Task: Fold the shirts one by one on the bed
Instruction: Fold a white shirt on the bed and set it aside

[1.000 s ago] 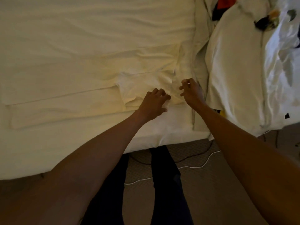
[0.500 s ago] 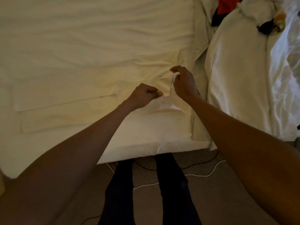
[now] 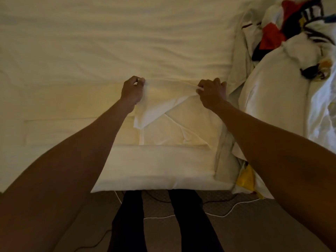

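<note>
Hard to make out: white shirt [image 3: 179, 128] blends into the pale bed [image 3: 91, 42] in dim light, and its outline is unclear.
Left grip [image 3: 133, 90]: pinching the shirt's far fold.
Right grip [image 3: 211, 91]: pinching the same fold, beside the clothes pile [image 3: 272, 35].
Floor: carpet [image 3: 254, 233], white cable [image 3: 226, 215].

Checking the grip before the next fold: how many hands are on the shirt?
2. The left hand pinches the far edge of the shirt at its left end; the right hand pinches the same edge at its right end. Neither is hidden.
</note>
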